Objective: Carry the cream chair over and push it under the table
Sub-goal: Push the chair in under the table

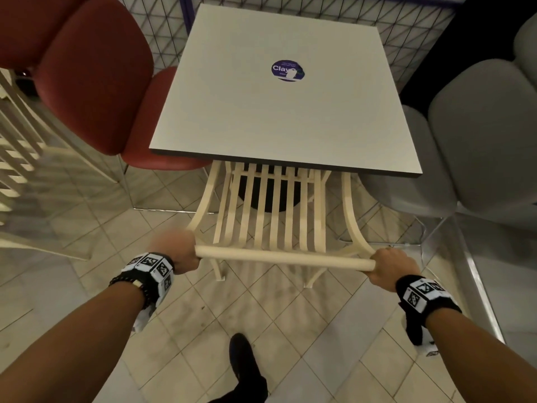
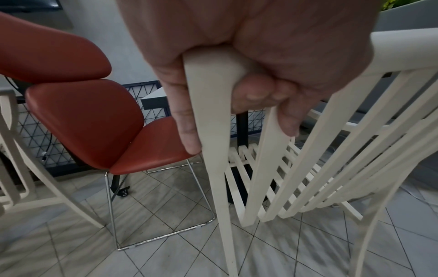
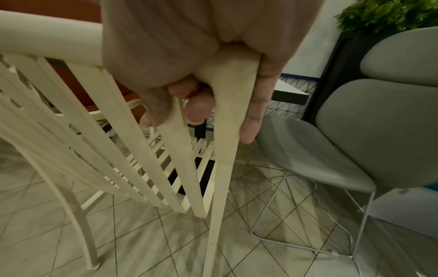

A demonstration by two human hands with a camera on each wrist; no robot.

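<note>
The cream chair (image 1: 276, 216) with a slatted back stands in front of me, its seat mostly hidden beneath the near edge of the white square table (image 1: 279, 112). My left hand (image 1: 177, 248) grips the left end of the chair's round top rail, and my right hand (image 1: 389, 264) grips the right end. In the left wrist view the fingers (image 2: 260, 93) curl round the chair (image 2: 208, 105) at its top corner. The right wrist view shows the same hold, fingers (image 3: 196, 106) wrapped at the corner of the chair (image 3: 227, 112).
A red padded chair (image 1: 96, 82) stands at the table's left side and a grey padded chair (image 1: 465, 141) at its right, both on wire legs. Another cream slatted chair (image 1: 20, 149) is at far left. A wire mesh fence (image 1: 157, 27) stands behind. My shoe (image 1: 241, 356) is on the tiled floor.
</note>
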